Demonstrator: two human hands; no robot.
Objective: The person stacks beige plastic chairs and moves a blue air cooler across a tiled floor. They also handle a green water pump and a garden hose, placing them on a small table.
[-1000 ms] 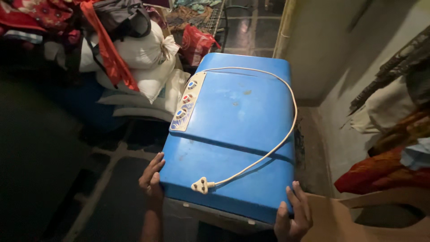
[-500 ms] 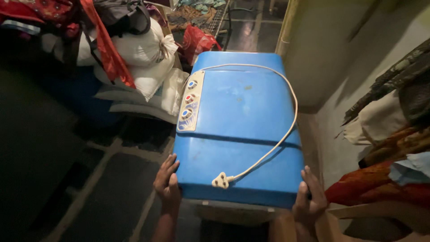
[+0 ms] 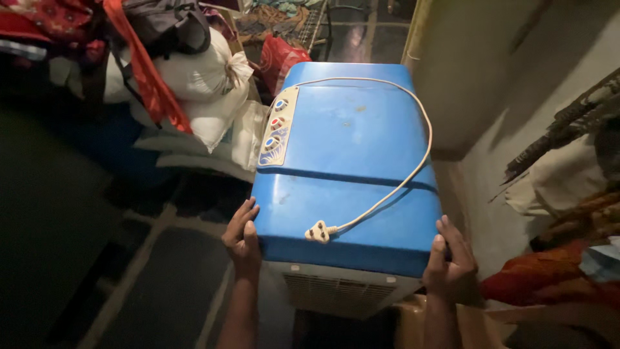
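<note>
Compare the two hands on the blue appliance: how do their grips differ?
The left hand lies flat against the appliance's left side, fingers pointing up toward the top; the right hand curls around the near right corner. The left sits slightly farther from the camera than the right. Both are bare and press the blue top's sides.

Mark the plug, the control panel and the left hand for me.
plug point(image 3: 317, 232), head view, on its white body.
control panel point(image 3: 275, 128), head view, near the red middle knob.
left hand point(image 3: 241, 238), head view, on its back.
</note>
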